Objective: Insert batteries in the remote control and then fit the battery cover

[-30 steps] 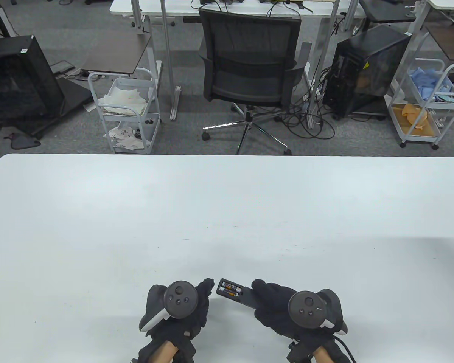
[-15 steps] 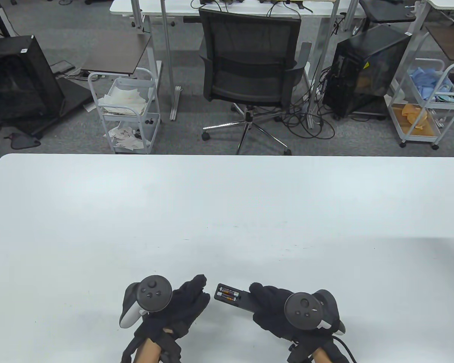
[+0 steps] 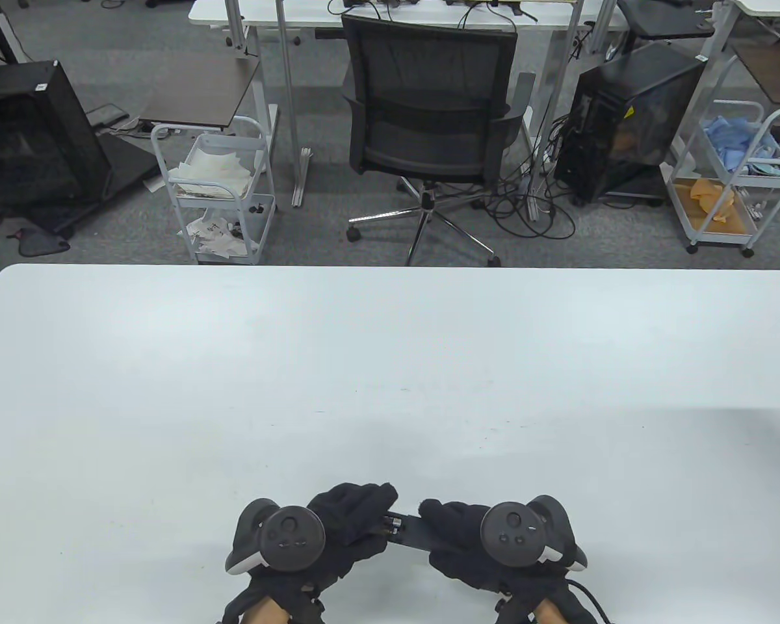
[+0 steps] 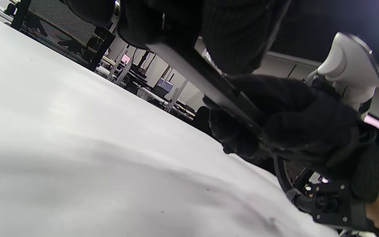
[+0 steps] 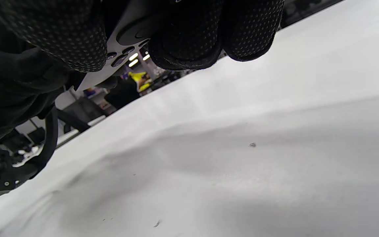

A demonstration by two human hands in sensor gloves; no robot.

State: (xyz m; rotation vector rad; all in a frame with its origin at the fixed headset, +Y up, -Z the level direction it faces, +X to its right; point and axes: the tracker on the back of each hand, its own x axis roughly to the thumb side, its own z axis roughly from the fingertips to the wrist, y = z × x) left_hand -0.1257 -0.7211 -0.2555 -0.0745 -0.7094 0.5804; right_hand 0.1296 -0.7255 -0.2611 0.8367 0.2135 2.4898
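Both hands hold the remote (image 3: 411, 530) just above the table (image 3: 390, 364), near its front edge. The right hand (image 3: 468, 539) grips one end, with its dotted fingertips (image 5: 189, 39) curled together under the button face, while the left hand (image 3: 348, 526) covers the other end, its fingers (image 3: 370, 497) closed together over the open battery bay. Between the 2 sets of fingers only a short strip of the remote's black back shows, with a small piece of a battery (image 3: 393, 521) visible beside the left fingertips.
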